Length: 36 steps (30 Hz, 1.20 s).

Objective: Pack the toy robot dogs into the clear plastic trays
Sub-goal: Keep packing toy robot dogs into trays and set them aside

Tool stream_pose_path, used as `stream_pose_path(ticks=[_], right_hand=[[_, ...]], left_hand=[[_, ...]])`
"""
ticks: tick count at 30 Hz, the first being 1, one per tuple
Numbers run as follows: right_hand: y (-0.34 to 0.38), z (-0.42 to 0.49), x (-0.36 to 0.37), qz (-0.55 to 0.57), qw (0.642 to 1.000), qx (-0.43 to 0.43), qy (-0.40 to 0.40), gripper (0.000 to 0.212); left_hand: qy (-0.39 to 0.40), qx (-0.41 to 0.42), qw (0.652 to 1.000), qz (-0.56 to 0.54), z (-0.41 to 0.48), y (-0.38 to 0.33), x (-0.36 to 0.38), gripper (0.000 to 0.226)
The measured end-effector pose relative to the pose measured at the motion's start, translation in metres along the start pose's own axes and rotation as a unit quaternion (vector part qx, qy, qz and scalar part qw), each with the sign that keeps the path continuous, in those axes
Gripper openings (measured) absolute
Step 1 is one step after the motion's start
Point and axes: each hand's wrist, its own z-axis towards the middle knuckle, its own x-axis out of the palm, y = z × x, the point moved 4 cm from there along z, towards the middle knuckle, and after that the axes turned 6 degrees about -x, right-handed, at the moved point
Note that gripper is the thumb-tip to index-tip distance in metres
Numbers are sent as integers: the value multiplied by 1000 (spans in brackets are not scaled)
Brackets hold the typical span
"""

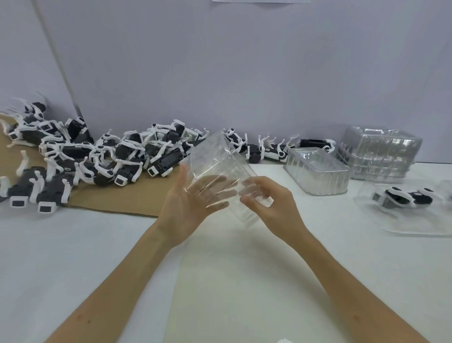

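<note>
Clear tray [220, 159] in left hand [188, 205], right hand [266, 203], far-right tray [415, 230] containing toy dog [401, 198]

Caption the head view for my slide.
Left hand and right hand hold empty clear plastic tray; toy robot dogs piled behind.

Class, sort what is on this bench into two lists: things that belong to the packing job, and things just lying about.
Belongs to the job: clear tray held by left hand and right hand; pile of toy robot dogs; stack of empty trays; single tray beside it; packed tray, far right.
Just lying about: brown cardboard sheet under the pile; white sheet on the wall.
</note>
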Motion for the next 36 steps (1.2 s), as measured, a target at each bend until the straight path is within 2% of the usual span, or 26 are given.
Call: stream_pose_path(ticks=[2, 4, 8, 12, 16, 21, 26, 29, 32, 36], right_hand=[[0, 1, 2, 26, 999, 12, -18, 22], [-1, 2, 3, 83, 994, 47, -47, 20], [-6, 3, 1, 133, 985, 88, -58, 20], [-3, 6, 0, 153, 983, 90, -51, 19], [-4, 11, -9, 168, 977, 107, -80, 15], [-6, 13, -18, 165, 974, 119, -100, 14], [-4, 15, -26, 187, 970, 100, -117, 3], [-3, 16, -30, 187, 969, 99, -129, 5], [-5, 14, -26, 168, 978, 94, -85, 14], [-3, 9, -16, 138, 986, 65, 67, 44]], left_hand=[[39, 10, 999, 16, -1, -2, 5, 80], [59, -8, 995, 82, -1, 3, 12, 79], [57, -38, 978, 198, 2, 28, 20, 42], [-33, 2, 977, 211, 5, 26, 12, 28], [-84, 39, 976, 198, 8, 21, 5, 27], [-114, 83, 968, 206, 11, 19, 7, 30], [-149, 126, 962, 192, 9, 13, 0, 22], [-153, 138, 960, 192, 9, 11, -1, 22], [-144, 120, 968, 167, 7, 8, -1, 20], [-147, 64, 987, 13, 5, 2, -14, 17]])
